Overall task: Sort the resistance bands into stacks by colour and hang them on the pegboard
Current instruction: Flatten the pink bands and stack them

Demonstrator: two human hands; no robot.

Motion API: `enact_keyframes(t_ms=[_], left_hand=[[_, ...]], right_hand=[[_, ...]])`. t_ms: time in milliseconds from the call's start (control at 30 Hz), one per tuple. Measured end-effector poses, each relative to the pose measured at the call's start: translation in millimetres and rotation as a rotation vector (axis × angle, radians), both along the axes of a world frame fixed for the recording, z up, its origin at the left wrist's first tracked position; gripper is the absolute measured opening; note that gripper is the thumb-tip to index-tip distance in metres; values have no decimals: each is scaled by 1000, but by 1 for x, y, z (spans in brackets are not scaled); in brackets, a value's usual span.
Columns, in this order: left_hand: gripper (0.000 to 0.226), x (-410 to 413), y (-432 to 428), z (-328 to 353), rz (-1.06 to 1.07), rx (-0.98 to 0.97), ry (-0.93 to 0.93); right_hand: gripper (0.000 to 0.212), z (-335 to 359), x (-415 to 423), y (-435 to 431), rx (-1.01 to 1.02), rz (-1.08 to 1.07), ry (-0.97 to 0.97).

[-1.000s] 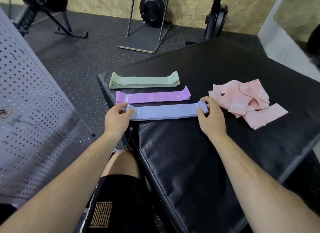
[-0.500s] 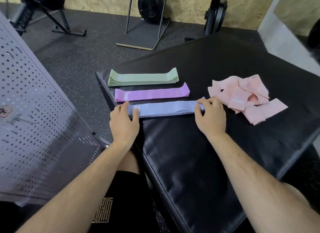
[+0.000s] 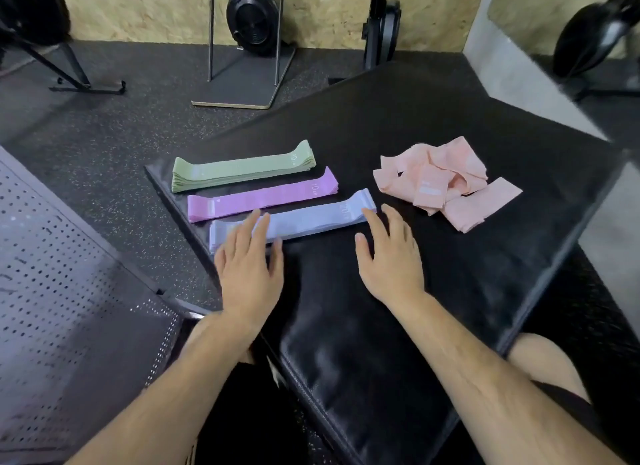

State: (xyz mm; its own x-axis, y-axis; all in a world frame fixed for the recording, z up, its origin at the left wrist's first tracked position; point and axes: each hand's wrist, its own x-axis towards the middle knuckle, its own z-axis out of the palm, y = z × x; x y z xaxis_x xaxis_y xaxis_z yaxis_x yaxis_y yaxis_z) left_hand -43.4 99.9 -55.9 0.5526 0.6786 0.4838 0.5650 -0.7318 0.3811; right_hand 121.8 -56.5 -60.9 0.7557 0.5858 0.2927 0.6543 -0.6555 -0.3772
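Three flat stacks of resistance bands lie side by side on the black padded mat (image 3: 363,319): green (image 3: 242,169) farthest, purple (image 3: 263,198) in the middle, blue (image 3: 311,218) nearest. A loose heap of pink bands (image 3: 446,184) lies to their right. My left hand (image 3: 250,270) rests flat with spread fingers over the blue stack's left part. My right hand (image 3: 388,256) is open just below the blue stack's right end, fingertips beside it, holding nothing. The grey pegboard (image 3: 69,291) leans at the left.
The mat's left corner ends just beyond the stacks, with speckled rubber floor (image 3: 104,146) below. A stand on a flat base (image 3: 242,83) and other black gym equipment stand along the chipboard wall. My knees show below the mat's near edges.
Both hands let go of the blue stack's ends and drew back towards me. The left hand now lies flat on the stack. The view shifted, so the stacks look tilted.
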Motion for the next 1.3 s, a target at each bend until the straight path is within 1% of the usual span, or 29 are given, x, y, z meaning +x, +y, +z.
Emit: enact_keyframes(t_ms=[67,133,267,433,567,600,700,833,1000,1133,1300], left_hand=[[42,20,-24,-4,-155,94,8],[42,44,-48,-4,-302,118,11],[47,91,-83,-2,-504,91,69],[52,141,-108,-4,-650,-7,133],[62,170,-113,-1,-667,-37,185],[61,175,-112,-1,-664,-46,194],[46,186,-106,-4,-655,-49,223],[50,188,-104,-6,-629,-47,251],[49,184,-106,-6,-684,-59,229],[49,170,-107,-6,-675,-70,178],[47,126,-114,-4,-636,-100,68]], right_hand=[[53,-1,-16,-13,22,5,-1],[53,-5,-25,-24,51,23,-31],[54,-6,-8,-51,43,-18,-59],[55,-2,32,-78,-10,-121,-8],[53,1,52,-74,-16,-177,-2],[53,1,56,-73,-21,-184,-7],[51,-1,64,-70,-64,-210,-8],[52,-3,68,-68,-111,-197,-6],[51,0,62,-71,-35,-193,-81],[53,2,56,-75,31,-119,-112],[42,0,34,-90,85,-12,-148]])
